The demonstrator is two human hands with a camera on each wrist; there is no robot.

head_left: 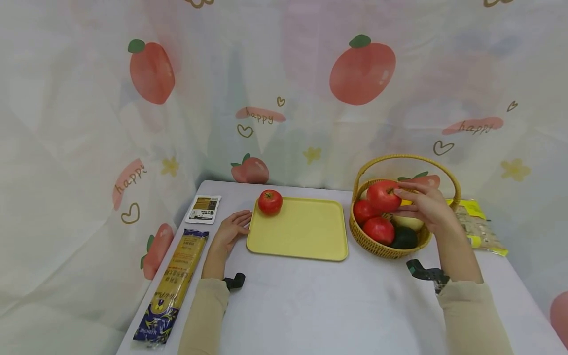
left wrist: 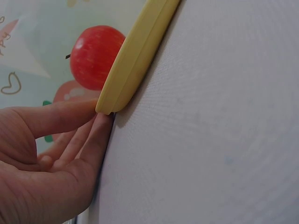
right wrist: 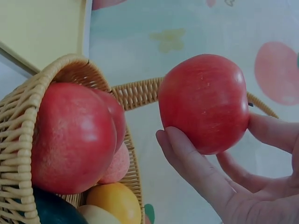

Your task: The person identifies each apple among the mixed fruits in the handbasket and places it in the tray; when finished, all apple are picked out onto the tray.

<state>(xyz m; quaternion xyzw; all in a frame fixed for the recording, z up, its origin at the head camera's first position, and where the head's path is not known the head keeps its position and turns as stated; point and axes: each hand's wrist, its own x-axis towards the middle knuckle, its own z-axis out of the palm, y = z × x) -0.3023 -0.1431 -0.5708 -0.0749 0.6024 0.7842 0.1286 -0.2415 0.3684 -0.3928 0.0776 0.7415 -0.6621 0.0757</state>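
Observation:
My right hand (head_left: 429, 206) holds a red apple (head_left: 382, 196) between thumb and fingers, above the wicker basket (head_left: 377, 247). In the right wrist view, this apple (right wrist: 204, 103) is lifted apart from the other fruit. Inside the basket lie large red fruits (right wrist: 77, 137), an orange fruit (right wrist: 115, 201) and a dark green one (head_left: 404, 238). At the left edge of the yellow tray (head_left: 301, 231), my left hand (head_left: 228, 232) pinches the rim, thumb against it and fingers at its underside. Another red apple (head_left: 269, 202) sits in the tray's far left corner.
A spaghetti packet (head_left: 174, 283) lies along the table's left side, with a small white pouch (head_left: 203, 209) beyond it. Behind the basket on the right is a yellow-and-clear bag (head_left: 479, 227). The basket's tall handle (head_left: 408, 157) arches over the fruit. A printed curtain (head_left: 301, 98) hangs behind.

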